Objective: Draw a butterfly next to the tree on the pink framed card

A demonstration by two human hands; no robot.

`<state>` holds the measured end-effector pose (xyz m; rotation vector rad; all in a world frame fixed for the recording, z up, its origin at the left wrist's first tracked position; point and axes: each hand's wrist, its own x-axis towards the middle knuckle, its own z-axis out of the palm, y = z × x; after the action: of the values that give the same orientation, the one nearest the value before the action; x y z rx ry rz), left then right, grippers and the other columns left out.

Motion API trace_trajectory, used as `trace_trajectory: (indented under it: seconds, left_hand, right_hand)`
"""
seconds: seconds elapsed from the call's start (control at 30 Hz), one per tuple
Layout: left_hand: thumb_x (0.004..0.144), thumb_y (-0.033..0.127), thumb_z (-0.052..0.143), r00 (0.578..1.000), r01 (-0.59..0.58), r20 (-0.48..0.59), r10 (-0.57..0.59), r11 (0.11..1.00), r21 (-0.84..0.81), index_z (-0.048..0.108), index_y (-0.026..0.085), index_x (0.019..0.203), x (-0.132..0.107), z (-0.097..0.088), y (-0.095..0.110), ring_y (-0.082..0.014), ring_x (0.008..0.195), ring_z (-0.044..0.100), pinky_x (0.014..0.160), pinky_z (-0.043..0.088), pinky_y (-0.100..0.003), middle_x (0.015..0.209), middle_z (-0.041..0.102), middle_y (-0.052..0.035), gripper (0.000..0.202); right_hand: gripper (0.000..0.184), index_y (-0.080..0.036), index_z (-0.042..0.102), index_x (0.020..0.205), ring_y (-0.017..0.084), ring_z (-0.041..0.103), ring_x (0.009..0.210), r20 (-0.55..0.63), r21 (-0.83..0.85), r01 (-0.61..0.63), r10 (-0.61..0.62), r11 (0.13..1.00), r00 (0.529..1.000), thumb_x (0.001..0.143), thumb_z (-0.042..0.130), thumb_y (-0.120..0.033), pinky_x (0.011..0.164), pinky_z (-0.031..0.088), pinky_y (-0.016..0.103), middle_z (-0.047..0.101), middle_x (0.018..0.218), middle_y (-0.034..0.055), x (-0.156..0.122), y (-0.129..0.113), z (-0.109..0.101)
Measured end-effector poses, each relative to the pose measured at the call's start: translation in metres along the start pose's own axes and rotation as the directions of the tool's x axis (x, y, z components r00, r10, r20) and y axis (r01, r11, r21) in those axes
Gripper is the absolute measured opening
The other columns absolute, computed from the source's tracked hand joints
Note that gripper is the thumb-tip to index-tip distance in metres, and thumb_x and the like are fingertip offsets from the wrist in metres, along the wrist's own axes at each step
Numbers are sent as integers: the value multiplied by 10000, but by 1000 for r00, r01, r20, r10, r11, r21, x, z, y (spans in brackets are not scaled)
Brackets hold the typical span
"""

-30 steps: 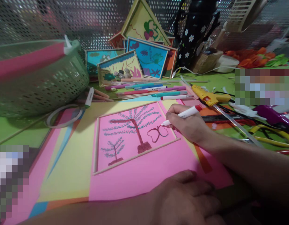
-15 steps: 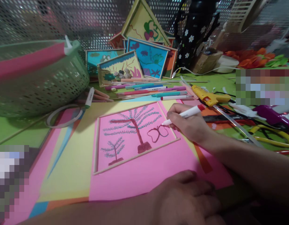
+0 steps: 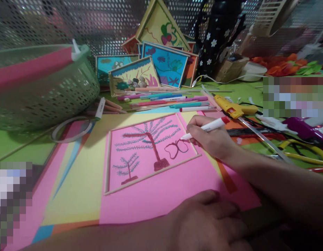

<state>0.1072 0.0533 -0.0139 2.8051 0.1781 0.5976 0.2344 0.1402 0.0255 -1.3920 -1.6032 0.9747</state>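
My right hand [image 3: 210,136] is closed around a white marker pen [image 3: 204,128] with a red end. The pen's tip touches the right wing of a dark butterfly outline [image 3: 176,148] on the pink paper [image 3: 140,205]. Left of the outline are a brown tree drawing [image 3: 154,150] with teal leaves and a smaller one. Thin wooden sticks [image 3: 151,174] frame the drawing. Near the paper's lower edge lies my left hand [image 3: 211,219], palm down with fingers loosely stretched; nothing shows in it.
Several markers [image 3: 174,99] lie behind the paper. A yellow glue gun [image 3: 233,107] and yellow-handled pliers [image 3: 294,151] are on the right. At left stand a green basket [image 3: 72,87] and a tape ring [image 3: 69,130]. Framed pictures [image 3: 165,64] lean at the back.
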Motion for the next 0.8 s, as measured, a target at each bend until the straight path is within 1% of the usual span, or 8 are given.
trace_trajectory:
  seconds: [0.13, 0.23, 0.33, 0.5, 0.67, 0.8]
  left_hand:
    - [1014, 342, 451, 999, 17, -31, -17, 1000, 5, 680, 260, 892, 1, -1, 0, -100, 1070, 599, 891, 437, -263, 1057, 717, 121, 272]
    - [1026, 329, 416, 999, 7, -44, -7, 1000, 6, 682, 260, 884, 1, 0, -1, -106, 1049, 604, 869, 444, -270, 1034, 724, 120, 308]
    - [1028, 331, 413, 999, 2, -37, -1, 1000, 8, 683, 261, 919, 1, 0, -2, -104, 1062, 603, 876, 441, -268, 1052, 722, 115, 300]
    - [1013, 354, 454, 999, 0, 47, 0, 1000, -6, 683, 257, 926, 3, -2, -1, -114, 1090, 599, 873, 444, -269, 1077, 715, 111, 263]
    - [1020, 343, 442, 1000, 11, 21, -11, 1000, 1, 685, 258, 935, 2, 0, -1, -99, 1089, 604, 886, 439, -256, 1077, 718, 112, 271]
    - [1011, 355, 468, 999, 26, 42, -25, 999, -23, 683, 260, 949, 1, 1, -1, -91, 1103, 603, 904, 437, -249, 1094, 716, 112, 243]
  right_hand:
    - [237, -221, 443, 540, 86, 365, 449, 46, -7, 32, -32, 999, 998, 741, 513, -325, 442, 300, 241, 431, 476, -58, -1, 2, 0]
    - [234, -220, 452, 549, 80, 347, 432, 53, -29, 21, -19, 999, 998, 742, 515, -338, 416, 265, 234, 425, 466, -63, -1, 3, 0]
    - [221, -222, 452, 543, 86, 362, 434, 34, -52, 3, -1, 999, 999, 736, 505, -315, 409, 260, 238, 438, 463, -54, -1, 2, 0]
    - [239, -227, 443, 528, 102, 399, 453, -2, -70, -15, 15, 997, 1000, 749, 507, -289, 432, 293, 254, 448, 467, -39, 1, 0, -1]
    - [259, -223, 423, 491, 106, 406, 478, -47, -128, -27, 21, 991, 999, 735, 509, -242, 462, 303, 260, 442, 457, -36, 1, -3, -1]
    - [272, -224, 406, 482, 105, 404, 468, -47, -128, -33, 27, 991, 999, 734, 508, -235, 456, 300, 258, 441, 447, -37, 1, -4, -1]
